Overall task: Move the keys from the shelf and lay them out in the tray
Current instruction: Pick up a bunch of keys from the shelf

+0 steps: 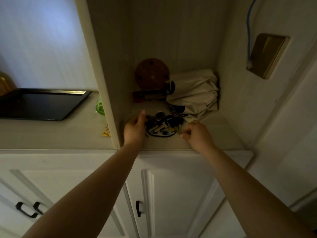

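A dark heap of keys [163, 123] with fobs lies at the front of a dim shelf niche [214, 134], partly on a white and blue patch [161, 134]. My left hand [135, 127] touches the heap's left side, fingers curled into the keys. My right hand [195, 133] sits at the heap's right edge, its fingers pinched on a small key or fob that I can barely make out. A black tray [41, 104] rests on the counter to the left, beyond the niche's side wall.
Behind the keys stand a round brown wooden disc [151, 73], a dark reddish object [147, 96] and a crumpled cream cloth bag [195, 93]. A green item [100, 107] and a yellow packet [106, 131] lie beside the tray. White cabinet doors [171, 194] hang below.
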